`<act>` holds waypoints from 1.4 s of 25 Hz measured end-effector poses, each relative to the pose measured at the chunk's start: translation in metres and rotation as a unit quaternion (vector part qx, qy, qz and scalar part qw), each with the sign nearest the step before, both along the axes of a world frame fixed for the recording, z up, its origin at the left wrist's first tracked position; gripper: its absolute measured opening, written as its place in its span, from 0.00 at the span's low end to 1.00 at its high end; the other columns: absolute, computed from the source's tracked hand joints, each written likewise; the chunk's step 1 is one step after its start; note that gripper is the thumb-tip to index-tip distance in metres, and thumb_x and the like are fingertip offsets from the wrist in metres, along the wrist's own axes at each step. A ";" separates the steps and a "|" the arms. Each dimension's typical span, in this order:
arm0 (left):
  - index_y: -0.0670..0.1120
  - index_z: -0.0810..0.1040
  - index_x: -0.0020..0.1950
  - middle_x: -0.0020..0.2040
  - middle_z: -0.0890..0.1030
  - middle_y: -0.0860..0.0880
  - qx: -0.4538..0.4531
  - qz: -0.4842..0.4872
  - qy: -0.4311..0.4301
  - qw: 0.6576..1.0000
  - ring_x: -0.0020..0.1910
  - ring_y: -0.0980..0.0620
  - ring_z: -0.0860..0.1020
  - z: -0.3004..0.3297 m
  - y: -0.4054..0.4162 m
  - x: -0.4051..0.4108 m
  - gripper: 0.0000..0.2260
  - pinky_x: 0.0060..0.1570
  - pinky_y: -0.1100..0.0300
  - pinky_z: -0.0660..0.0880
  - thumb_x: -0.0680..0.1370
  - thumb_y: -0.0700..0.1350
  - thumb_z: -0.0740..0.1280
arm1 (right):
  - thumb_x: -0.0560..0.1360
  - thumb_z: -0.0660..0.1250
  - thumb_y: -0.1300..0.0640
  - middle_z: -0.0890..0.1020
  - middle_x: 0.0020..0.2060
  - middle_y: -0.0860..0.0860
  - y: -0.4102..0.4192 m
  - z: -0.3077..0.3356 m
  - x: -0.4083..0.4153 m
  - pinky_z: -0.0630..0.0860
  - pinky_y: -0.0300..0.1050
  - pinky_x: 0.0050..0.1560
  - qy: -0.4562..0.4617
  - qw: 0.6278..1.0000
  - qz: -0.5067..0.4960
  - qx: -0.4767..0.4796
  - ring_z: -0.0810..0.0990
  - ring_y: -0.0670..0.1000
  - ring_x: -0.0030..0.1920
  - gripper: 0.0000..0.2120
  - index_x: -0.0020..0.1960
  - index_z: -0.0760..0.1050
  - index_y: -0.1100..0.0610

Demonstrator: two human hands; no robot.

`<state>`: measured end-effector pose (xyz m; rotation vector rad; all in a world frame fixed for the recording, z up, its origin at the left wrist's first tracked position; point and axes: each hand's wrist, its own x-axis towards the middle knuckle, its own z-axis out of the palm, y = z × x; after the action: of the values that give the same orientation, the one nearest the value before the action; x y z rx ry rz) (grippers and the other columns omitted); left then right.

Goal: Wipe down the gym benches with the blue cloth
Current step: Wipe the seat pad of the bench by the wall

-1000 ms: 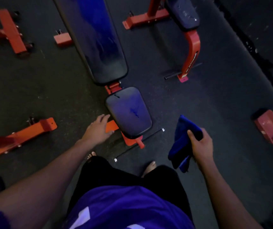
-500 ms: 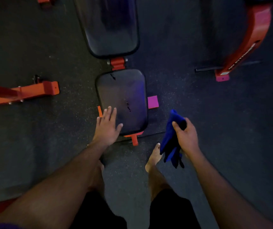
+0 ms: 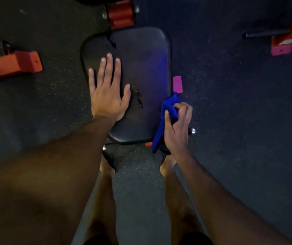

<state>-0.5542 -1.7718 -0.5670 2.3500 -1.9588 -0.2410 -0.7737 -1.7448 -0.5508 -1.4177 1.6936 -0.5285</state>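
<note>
- Blue cloth hangs bunched at the seat pad's right edge, gripped in the curled right hand.
- Left hand lies flat on the pad's left side, fingers spread wide.
- Orange frame foot sits well left of the pad.

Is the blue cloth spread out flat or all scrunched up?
Scrunched up. The blue cloth is bunched in the right hand, one end hanging down beside the seat pad.

Left hand now flat on seat pad; blue cloth closer.
</note>
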 end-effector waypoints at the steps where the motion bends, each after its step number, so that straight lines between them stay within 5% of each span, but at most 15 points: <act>1: 0.45 0.55 0.84 0.84 0.55 0.43 -0.011 -0.003 -0.003 1.000 0.83 0.46 0.52 -0.002 -0.001 0.001 0.31 0.80 0.39 0.48 0.83 0.57 0.55 | 0.80 0.60 0.52 0.66 0.58 0.50 -0.010 -0.002 0.007 0.66 0.40 0.65 -0.006 1.000 -0.014 -0.020 0.70 0.49 0.59 0.13 0.59 0.69 0.60; 5: 0.44 0.56 0.83 0.83 0.56 0.42 -0.031 -0.008 0.010 0.999 0.83 0.46 0.53 -0.004 -0.004 0.003 0.31 0.79 0.38 0.48 0.82 0.56 0.55 | 0.82 0.59 0.52 0.69 0.57 0.53 -0.106 -0.003 0.028 0.71 0.35 0.48 -0.015 1.000 0.007 -0.010 0.72 0.43 0.50 0.12 0.59 0.68 0.60; 10: 0.44 0.57 0.83 0.83 0.56 0.43 -0.031 -0.009 0.013 0.999 0.83 0.46 0.53 -0.004 -0.004 0.004 0.32 0.79 0.37 0.49 0.81 0.55 0.56 | 0.81 0.59 0.51 0.77 0.56 0.46 -0.201 -0.006 0.054 0.72 0.42 0.53 -0.002 0.998 0.036 -0.049 0.75 0.43 0.52 0.13 0.62 0.69 0.57; 15: 0.44 0.57 0.83 0.83 0.57 0.43 -0.038 -0.011 0.017 0.999 0.82 0.45 0.54 -0.004 -0.004 0.003 0.31 0.79 0.37 0.50 0.81 0.55 0.55 | 0.82 0.60 0.47 0.73 0.70 0.46 -0.103 -0.005 0.024 0.69 0.47 0.70 -0.011 1.000 0.001 -0.008 0.72 0.45 0.69 0.21 0.74 0.66 0.49; 19: 0.44 0.57 0.83 0.83 0.56 0.43 -0.038 -0.006 0.016 0.999 0.82 0.46 0.54 -0.005 -0.003 0.003 0.31 0.79 0.39 0.49 0.82 0.55 0.54 | 0.82 0.56 0.43 0.74 0.68 0.44 -0.003 0.009 0.005 0.74 0.56 0.63 0.021 0.996 -0.030 0.081 0.75 0.46 0.65 0.20 0.73 0.62 0.44; 23: 0.44 0.57 0.83 0.83 0.56 0.43 -0.039 -0.009 0.017 0.999 0.82 0.46 0.54 -0.005 -0.002 0.004 0.31 0.79 0.38 0.49 0.81 0.54 0.55 | 0.84 0.55 0.46 0.79 0.60 0.50 -0.082 0.004 0.029 0.77 0.52 0.54 0.046 0.999 -0.015 0.006 0.79 0.52 0.55 0.16 0.67 0.67 0.51; 28: 0.44 0.58 0.83 0.83 0.57 0.43 -0.048 -0.009 0.015 0.999 0.82 0.46 0.55 -0.006 -0.003 0.003 0.31 0.79 0.38 0.50 0.81 0.54 0.55 | 0.82 0.58 0.49 0.79 0.57 0.51 -0.212 -0.010 0.057 0.74 0.49 0.52 0.054 0.996 0.051 -0.058 0.78 0.50 0.54 0.16 0.63 0.70 0.58; 32: 0.44 0.59 0.83 0.83 0.58 0.43 -0.044 -0.007 0.017 0.999 0.82 0.46 0.55 -0.006 -0.003 0.003 0.31 0.79 0.38 0.51 0.81 0.55 0.55 | 0.83 0.58 0.49 0.77 0.62 0.50 -0.149 -0.006 0.035 0.71 0.41 0.56 0.026 0.997 0.045 -0.058 0.76 0.46 0.58 0.16 0.67 0.69 0.56; 35: 0.44 0.59 0.83 0.83 0.58 0.43 -0.041 -0.005 0.016 0.999 0.82 0.46 0.55 -0.005 -0.003 0.004 0.32 0.79 0.38 0.52 0.80 0.54 0.56 | 0.83 0.57 0.47 0.78 0.62 0.50 -0.086 0.000 0.014 0.74 0.46 0.56 0.031 0.999 0.036 0.006 0.78 0.50 0.58 0.17 0.70 0.66 0.51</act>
<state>-0.5499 -1.7747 -0.5719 2.2736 -1.9277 -0.1934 -0.7595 -1.8312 -0.5507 -1.4931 1.6859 -0.4373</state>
